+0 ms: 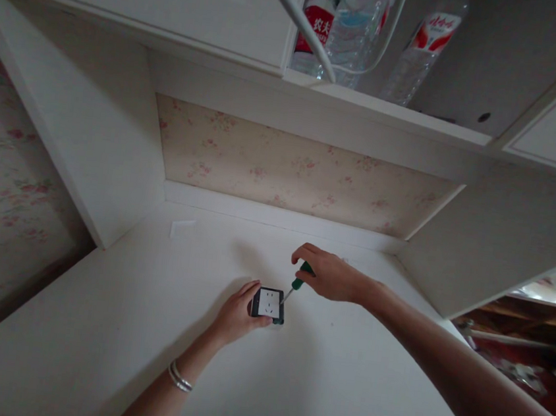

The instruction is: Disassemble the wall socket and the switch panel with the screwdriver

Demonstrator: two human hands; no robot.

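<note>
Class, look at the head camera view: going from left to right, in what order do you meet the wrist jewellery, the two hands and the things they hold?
Silver bracelet → left hand → socket panel → green-handled screwdriver → right hand.

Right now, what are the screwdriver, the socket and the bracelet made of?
The screwdriver has a smooth green handle that looks like plastic; its thin, greyish shaft is probably metal. The socket seems plastic, with a flat, plain white face in a dark frame. The bracelet looks like polished metal because it's silvery and shiny, though coated plastic is possible.
</note>
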